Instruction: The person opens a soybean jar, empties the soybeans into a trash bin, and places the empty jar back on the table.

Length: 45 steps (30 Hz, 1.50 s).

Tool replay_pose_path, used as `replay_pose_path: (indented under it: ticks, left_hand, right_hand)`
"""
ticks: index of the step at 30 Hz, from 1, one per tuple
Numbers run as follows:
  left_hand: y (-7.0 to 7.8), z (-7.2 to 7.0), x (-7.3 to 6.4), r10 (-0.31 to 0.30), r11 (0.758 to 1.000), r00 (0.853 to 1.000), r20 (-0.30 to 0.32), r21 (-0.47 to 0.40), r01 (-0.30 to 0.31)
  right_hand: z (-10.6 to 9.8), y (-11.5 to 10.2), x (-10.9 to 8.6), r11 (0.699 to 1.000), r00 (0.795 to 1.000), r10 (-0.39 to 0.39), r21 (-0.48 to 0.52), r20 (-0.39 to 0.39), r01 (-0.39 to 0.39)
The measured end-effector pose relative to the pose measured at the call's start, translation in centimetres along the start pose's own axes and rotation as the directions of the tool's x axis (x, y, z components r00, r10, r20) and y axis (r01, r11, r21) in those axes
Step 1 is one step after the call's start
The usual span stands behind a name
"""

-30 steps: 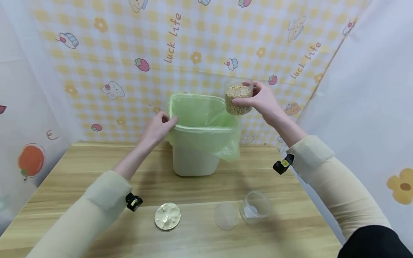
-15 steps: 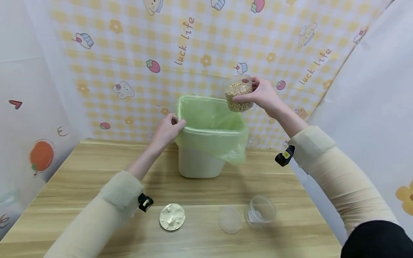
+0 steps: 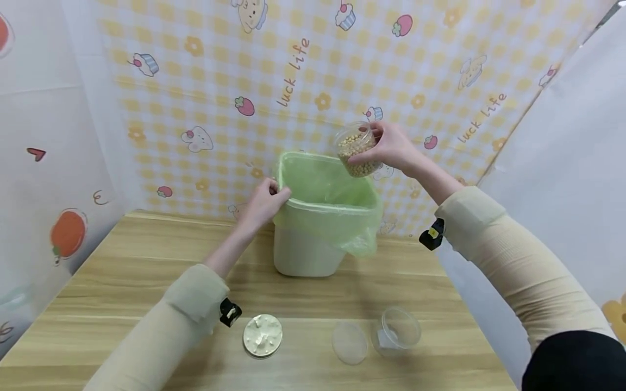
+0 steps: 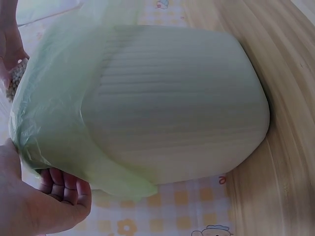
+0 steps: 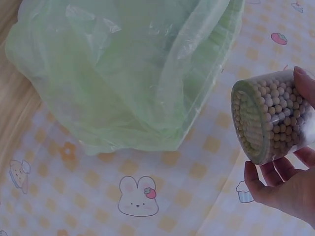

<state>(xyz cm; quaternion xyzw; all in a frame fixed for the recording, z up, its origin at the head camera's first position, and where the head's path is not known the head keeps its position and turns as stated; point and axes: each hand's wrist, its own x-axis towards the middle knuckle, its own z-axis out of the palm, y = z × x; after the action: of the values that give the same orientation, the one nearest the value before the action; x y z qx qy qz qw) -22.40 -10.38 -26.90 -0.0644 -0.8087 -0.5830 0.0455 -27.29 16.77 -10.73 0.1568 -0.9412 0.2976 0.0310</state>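
A white trash bin (image 3: 305, 252), lined with a pale green plastic bag (image 4: 54, 93) folded over its rim, stands upright at the back of the table. My left hand (image 3: 266, 202) grips the bin's left rim through the bag, thumb outside and fingers curled at the edge. In my right hand (image 3: 393, 145) is a clear jar (image 3: 358, 151), lidless and partly filled with small round beige balls like soybeans. It is held above the bin's right side with its mouth tilted to the left. In the right wrist view, thumb and fingers wrap the jar (image 5: 275, 118), whose base faces the camera.
Near the front of the wooden table (image 3: 161, 293) lie a round gold-coloured lid (image 3: 262, 335) and a translucent disc (image 3: 349, 343). Beside the disc sits a clear cup (image 3: 397, 331) with something white in it. A patterned cloth wall (image 3: 205, 98) rises directly behind the bin.
The jar has tipped further to the left and lies lower against the bin. My left hand stays on the rim. The whole head view has shifted, moving the scene rightward.
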Motion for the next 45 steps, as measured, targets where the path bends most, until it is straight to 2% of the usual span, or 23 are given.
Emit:
replay_pose_path:
  ticks: [10,16,21,25,34,45]
  left_hand:
    - [-0.2,0.1,-0.1,-0.014,1.000,1.000,-0.004,-0.007,0.014]
    - [-0.4,0.0,0.1,-0.009,1.000,1.000,-0.011,-0.022,0.008]
    - [-0.3,0.0,0.1,-0.010,1.000,1.000,-0.013,-0.017,0.010]
    - [-0.3,0.0,0.0,-0.017,1.000,1.000,-0.005,-0.021,0.017]
    - [-0.3,-0.1,-0.1,-0.021,0.999,1.000,-0.007,-0.029,0.021]
    - [0.0,-0.1,-0.1,-0.035,0.999,0.999,-0.009,-0.039,0.034]
  right_hand:
    - [0.5,-0.4,1.0,0.993,0.998,-0.038,-0.111,0.044,0.042]
    - [0.9,-0.6,1.6,0.976,0.996,-0.081,-0.200,0.049,0.089]
    - [1.2,-0.5,1.7,0.962,0.995,-0.084,-0.256,0.048,0.094]
    - [1.4,-0.6,1.8,0.958,0.994,-0.087,-0.268,0.070,0.103]
    - [1.7,-0.9,2.2,0.926,0.991,-0.093,-0.358,0.100,0.123]
    - [1.6,-0.8,2.3,0.914,0.986,-0.108,-0.376,0.129,0.150]
